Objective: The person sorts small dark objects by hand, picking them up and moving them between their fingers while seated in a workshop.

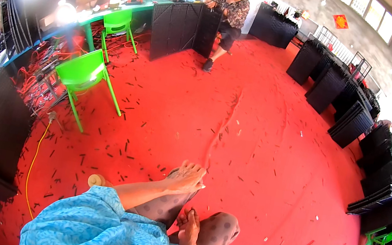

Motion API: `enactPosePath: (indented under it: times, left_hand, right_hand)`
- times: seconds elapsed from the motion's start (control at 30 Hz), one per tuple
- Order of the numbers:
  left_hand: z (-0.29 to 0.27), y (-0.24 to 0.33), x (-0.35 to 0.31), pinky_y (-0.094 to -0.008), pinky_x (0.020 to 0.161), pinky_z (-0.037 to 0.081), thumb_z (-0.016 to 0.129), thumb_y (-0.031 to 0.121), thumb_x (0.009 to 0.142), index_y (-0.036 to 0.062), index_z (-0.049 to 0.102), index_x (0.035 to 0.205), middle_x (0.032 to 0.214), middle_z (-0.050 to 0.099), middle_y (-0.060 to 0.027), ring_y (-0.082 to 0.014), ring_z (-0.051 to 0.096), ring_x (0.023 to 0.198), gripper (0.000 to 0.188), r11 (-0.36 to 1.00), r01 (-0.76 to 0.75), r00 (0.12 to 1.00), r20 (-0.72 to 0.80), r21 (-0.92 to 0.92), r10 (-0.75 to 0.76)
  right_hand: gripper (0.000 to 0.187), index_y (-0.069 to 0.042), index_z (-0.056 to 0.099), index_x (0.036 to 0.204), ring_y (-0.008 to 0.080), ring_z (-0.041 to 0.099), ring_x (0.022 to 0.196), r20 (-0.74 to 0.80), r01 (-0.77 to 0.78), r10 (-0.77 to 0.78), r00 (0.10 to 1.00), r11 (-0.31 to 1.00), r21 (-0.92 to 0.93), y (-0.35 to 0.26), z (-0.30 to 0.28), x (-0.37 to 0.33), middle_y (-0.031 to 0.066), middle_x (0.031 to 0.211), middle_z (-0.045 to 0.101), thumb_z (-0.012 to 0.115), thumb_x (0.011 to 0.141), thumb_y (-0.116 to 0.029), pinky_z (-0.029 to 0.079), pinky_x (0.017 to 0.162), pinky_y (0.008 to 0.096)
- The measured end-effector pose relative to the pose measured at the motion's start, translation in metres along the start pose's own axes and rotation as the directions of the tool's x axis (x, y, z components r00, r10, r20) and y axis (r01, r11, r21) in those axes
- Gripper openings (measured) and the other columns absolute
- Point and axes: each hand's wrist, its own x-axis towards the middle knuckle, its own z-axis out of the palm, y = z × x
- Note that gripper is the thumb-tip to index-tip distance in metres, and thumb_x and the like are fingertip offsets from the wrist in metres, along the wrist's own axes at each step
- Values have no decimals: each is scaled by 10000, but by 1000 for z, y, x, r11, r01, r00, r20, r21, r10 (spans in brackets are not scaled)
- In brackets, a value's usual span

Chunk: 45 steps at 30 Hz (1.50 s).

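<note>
Bare left hand point(186, 179) resting on dotted grey-brown cloth trousers point(220, 227)

We see the trousers at the lower middle of the view, worn over bent legs: grey-brown cloth covered in darker round dots. The left grip is released, laid over their left knee with the fingers stretched forward. The bare right hand point(189, 226) lies between the trouser legs, fingers curled; we cannot tell whether that grip is clenched on anything. A bright blue, patterned cloth garment point(94, 225) covers the upper body.

Around us spreads a red floor point(253, 153), strewn with small dark strips point(130, 157). A pale tan round object point(96, 180) is near the garment. Farther left, two bright green plastic chairs point(80, 70) stand near a long green desk point(140, 6). Beyond, a person in a dark patterned top point(234, 12) is beside tall black panels point(175, 32). High up hangs a red diamond-shaped decoration point(340, 21) with a golden design; its markings are too small for us to read.
</note>
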Motion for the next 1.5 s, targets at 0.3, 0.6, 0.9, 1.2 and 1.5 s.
enactPosePath:
  times: [0.3,0.6,0.9,1.2,1.5]
  left_hand:
    - [-1,-1,-6,-410,795,375,573,228,718,60,540,876,909,522,-111,-295,484,914,233,985,-142,982,-137,-94,129]
    - [-3,0,-7,-415,800,372,578,243,726,66,546,902,926,524,-109,-291,481,924,252,984,-149,982,-126,-95,137]
    - [-2,1,-5,-423,803,380,582,241,726,62,539,892,924,524,-107,-297,486,919,247,985,-147,985,-105,-93,137]
    - [-5,4,-5,-412,821,368,581,235,732,62,529,910,925,511,-107,-291,474,931,253,981,-153,986,-89,-118,143]
    - [-4,6,-5,-412,812,365,587,237,730,66,531,904,932,507,-109,-290,470,934,251,984,-143,988,-75,-109,135]
  right_hand:
    - [189,-118,506,1022,148,545,663,82,-27,26,996,999,20,4,-13,5,29,833,586,532,837,-144,495,664,332]
    - [197,-131,493,1007,154,567,686,105,-6,6,994,1000,-3,3,-13,4,28,849,589,531,820,-81,499,676,334]
    - [211,-129,482,1022,165,574,757,144,-33,34,989,999,-10,-4,-1,-7,48,920,575,569,841,-193,498,669,325]
    - [146,-94,520,970,187,590,715,67,-26,22,997,998,57,-1,-4,-5,73,850,604,550,840,-155,509,667,334]
    - [148,-113,523,983,152,588,686,64,-1,-3,998,998,57,-4,-4,-7,51,828,605,554,841,-138,510,645,310]
